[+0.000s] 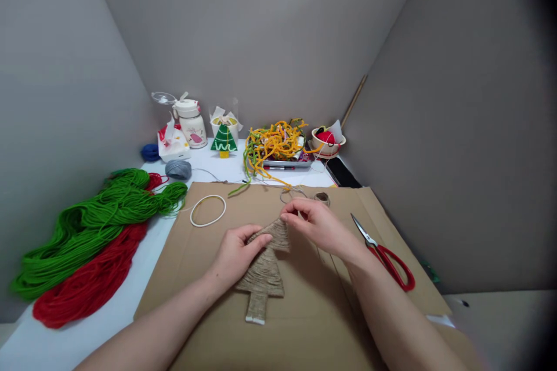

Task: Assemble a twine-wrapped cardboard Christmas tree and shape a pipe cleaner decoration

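Note:
A tree-shaped piece wrapped in brown twine (pixel 261 273) is tilted over the cardboard, its trunk end showing a white edge. My left hand (pixel 237 252) grips its left side, with the thumb across the front. At the top tip, my right hand (pixel 308 220) has thumb and forefinger pinched together; whether they hold the tip or a strand of twine is too small to tell. Just beyond my right hand sits a small roll of twine (pixel 322 198). Red-handled scissors (pixel 385 255) lie partly spread on the cardboard, right of my right forearm.
Cardboard (pixel 174 278) covers the white table (pixel 100 313). Green yarn (pixel 87 232) and red yarn (pixel 96 284) lie left. A white ring (pixel 191 217) is on the cardboard. Behind stand a grey yarn ball (pixel 178 169), a bottle (pixel 191 127), a green felt tree (pixel 224 139), a yarn-filled tray (pixel 278 163) and a bowl (pixel 328 149).

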`<state>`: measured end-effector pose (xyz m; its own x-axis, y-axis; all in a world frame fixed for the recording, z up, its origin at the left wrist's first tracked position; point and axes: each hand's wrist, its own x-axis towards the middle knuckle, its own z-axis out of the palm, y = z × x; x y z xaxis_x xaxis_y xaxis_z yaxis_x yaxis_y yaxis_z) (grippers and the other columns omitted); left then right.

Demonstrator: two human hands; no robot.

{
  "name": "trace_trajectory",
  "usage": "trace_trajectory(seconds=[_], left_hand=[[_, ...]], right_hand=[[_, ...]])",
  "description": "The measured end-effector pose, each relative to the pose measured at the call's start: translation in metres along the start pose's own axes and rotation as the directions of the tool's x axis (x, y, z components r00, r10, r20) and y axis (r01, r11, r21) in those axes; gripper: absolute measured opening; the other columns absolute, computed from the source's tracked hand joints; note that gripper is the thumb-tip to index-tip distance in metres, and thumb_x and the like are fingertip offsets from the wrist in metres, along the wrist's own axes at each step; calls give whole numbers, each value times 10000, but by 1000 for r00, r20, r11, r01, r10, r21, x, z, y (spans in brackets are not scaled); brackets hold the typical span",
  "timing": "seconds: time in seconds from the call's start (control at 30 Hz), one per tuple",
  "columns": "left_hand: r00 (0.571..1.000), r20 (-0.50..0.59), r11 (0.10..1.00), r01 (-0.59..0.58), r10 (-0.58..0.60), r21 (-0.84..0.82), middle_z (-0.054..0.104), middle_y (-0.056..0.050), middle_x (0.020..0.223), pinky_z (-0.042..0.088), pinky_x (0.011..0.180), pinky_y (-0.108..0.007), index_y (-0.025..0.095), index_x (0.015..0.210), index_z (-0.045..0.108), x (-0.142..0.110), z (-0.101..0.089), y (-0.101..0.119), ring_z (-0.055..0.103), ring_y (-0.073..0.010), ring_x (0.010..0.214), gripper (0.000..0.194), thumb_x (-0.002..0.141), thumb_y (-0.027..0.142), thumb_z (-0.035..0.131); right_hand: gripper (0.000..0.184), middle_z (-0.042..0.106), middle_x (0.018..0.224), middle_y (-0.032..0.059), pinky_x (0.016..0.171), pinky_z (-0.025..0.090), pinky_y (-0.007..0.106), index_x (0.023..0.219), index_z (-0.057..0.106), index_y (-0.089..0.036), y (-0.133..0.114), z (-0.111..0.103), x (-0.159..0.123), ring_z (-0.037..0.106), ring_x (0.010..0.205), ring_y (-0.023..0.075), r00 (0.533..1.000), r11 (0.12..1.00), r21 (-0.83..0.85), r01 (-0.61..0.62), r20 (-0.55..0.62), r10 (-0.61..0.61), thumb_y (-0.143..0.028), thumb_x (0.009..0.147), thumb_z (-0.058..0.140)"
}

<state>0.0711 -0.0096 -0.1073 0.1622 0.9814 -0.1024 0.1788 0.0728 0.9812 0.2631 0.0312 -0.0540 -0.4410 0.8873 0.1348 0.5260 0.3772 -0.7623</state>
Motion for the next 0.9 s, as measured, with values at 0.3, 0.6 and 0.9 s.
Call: trace_trajectory(seconds=[0.3,0.6,0.9], left_hand=[[992,-123,994,21,-34,-108,605,-5,652,392,556,-208,148,768,682,2,-2,-2,505,-129,604,270,707,408,636],[989,-135,984,41,-65,-172,614,0,648,407,564,-212,152,778,678,3,-1,-2,520,-127,601,275,697,412,648],[994,-97,984,34,-52,-177,595,-3,667,403,566,-202,147,772,669,4,-2,-2,505,-117,618,258,716,397,641]], right_hand=[[202,623,768,6,659,428,239,833,628,-177,0,26,7,544,706,128,989,915,396,-78,-85,121,-360,810,545],[206,663,792,20,686,449,252,834,671,-180,0,35,9,574,721,131,960,782,604,-155,-96,264,-357,734,635],[153,617,847,25,688,449,249,921,611,-200,2,34,6,550,750,133,958,904,427,23,-269,103,-281,795,577]])
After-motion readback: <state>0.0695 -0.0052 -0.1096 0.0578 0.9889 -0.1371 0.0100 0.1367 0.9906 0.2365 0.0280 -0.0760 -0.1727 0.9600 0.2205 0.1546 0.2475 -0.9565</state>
